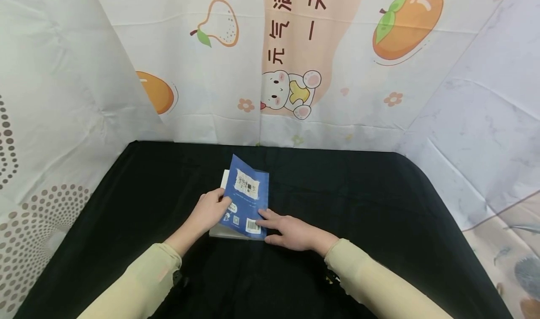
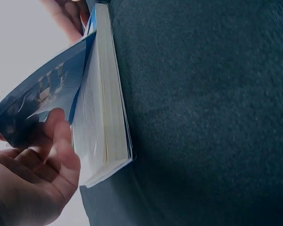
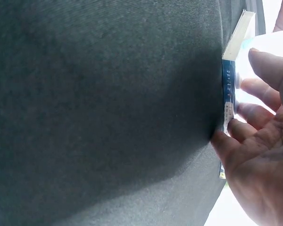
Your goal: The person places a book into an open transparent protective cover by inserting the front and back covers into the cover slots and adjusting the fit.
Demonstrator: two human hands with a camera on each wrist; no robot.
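A thick paperback book (image 1: 249,206) with a blue back cover lies on the black cloth, its barcode towards the person. My left hand (image 1: 209,210) pinches the free edge of that cover and holds it lifted at a slant. Below the raised cover, white pages (image 2: 104,94) show in the left wrist view, and the cover's inner side (image 2: 47,89) is dark blue with a picture. My right hand (image 1: 291,231) rests its fairly straight fingers on the book's right side, near the barcode. In the right wrist view, those fingertips lie along the blue spine (image 3: 228,84).
Black cloth (image 1: 358,206) covers the table around the book. White curtains (image 1: 190,89) with fruit and bear prints hang behind the table and along both sides. Light yellow sleeves (image 1: 143,277) cover both forearms.
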